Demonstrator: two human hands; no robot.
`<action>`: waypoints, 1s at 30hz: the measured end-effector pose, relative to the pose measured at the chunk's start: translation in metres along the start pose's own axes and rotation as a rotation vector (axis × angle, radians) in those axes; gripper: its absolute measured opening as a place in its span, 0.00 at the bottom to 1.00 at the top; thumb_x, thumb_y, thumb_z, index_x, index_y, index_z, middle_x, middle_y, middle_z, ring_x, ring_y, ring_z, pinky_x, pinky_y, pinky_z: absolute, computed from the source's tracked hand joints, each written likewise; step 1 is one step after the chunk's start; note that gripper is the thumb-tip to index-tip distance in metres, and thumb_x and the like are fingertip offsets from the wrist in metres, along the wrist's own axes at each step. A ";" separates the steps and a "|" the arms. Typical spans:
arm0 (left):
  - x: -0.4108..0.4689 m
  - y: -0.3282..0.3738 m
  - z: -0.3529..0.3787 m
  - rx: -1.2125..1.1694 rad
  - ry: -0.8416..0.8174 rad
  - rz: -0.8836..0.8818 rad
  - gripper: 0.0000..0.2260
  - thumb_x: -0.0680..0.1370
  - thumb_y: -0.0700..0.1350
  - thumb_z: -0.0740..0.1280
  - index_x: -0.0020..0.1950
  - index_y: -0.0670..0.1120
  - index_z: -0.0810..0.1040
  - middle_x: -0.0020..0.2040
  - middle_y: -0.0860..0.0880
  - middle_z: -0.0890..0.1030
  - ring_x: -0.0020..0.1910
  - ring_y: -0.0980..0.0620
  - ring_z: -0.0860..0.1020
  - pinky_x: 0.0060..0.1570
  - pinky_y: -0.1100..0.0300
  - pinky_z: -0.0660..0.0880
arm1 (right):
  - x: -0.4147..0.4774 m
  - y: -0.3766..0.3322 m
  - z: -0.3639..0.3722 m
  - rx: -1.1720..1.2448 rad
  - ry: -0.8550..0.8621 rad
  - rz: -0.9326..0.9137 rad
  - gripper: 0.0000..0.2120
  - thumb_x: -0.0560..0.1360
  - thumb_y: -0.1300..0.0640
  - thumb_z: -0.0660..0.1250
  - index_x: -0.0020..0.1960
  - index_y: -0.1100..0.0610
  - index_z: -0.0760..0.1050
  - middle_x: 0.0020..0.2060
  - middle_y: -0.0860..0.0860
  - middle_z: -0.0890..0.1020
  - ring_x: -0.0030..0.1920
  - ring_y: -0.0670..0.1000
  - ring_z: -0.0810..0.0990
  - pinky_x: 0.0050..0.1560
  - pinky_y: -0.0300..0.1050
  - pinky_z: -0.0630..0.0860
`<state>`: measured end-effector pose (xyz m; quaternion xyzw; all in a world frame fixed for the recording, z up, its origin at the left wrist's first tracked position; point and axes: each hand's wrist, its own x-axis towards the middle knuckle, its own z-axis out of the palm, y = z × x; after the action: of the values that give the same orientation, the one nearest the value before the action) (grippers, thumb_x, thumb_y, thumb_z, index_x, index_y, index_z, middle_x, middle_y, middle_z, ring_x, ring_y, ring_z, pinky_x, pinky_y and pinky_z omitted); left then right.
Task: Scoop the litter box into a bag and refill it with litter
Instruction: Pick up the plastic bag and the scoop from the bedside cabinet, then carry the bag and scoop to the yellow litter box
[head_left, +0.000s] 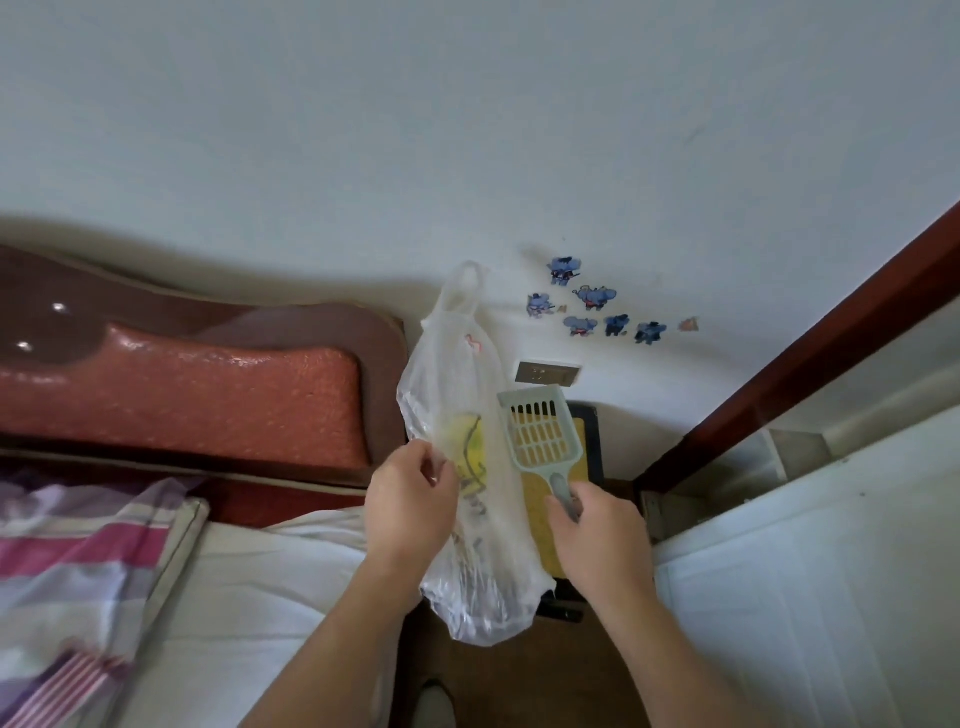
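White wall fills the upper half of the frame, with a cluster of blue cartoon stickers right of centre and a wall socket just below them. At left, a padded reddish headboard stands over a bed with a striped pillow in the lower left. A dark wooden door frame slants down the right side. At centre, the left hand pinches a thin translucent plastic bag that hangs in front of the wall and floor. The right hand grips the handle of a pale slotted litter scoop, touching the bag's right edge. Behind both, partly hidden by them, lies the dark-rimmed litter box with yellow contents, on the floor near the door frame.
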<state>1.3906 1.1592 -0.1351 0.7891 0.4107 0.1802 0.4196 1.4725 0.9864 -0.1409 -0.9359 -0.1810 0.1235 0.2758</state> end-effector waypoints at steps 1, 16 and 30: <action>-0.006 0.004 -0.005 0.001 0.016 0.003 0.11 0.74 0.42 0.68 0.33 0.49 0.71 0.29 0.51 0.76 0.30 0.52 0.76 0.33 0.52 0.76 | -0.005 -0.003 -0.006 0.000 -0.001 -0.016 0.08 0.78 0.47 0.66 0.41 0.46 0.74 0.31 0.44 0.79 0.28 0.43 0.78 0.26 0.36 0.75; -0.158 0.033 -0.087 -0.013 0.381 -0.106 0.09 0.73 0.44 0.66 0.33 0.47 0.71 0.30 0.50 0.75 0.31 0.50 0.75 0.31 0.48 0.75 | -0.094 -0.024 -0.065 -0.032 -0.137 -0.423 0.12 0.79 0.48 0.65 0.37 0.48 0.73 0.26 0.47 0.75 0.25 0.45 0.72 0.25 0.37 0.64; -0.289 -0.014 -0.207 0.028 0.732 -0.269 0.10 0.73 0.43 0.66 0.33 0.47 0.69 0.29 0.52 0.73 0.30 0.52 0.71 0.31 0.55 0.70 | -0.204 -0.111 -0.034 0.016 -0.292 -0.731 0.16 0.77 0.48 0.65 0.33 0.52 0.72 0.25 0.47 0.75 0.24 0.46 0.71 0.25 0.37 0.61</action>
<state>1.0808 1.0394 -0.0079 0.6175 0.6356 0.3874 0.2544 1.2689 0.9742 -0.0237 -0.7802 -0.5386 0.1504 0.2804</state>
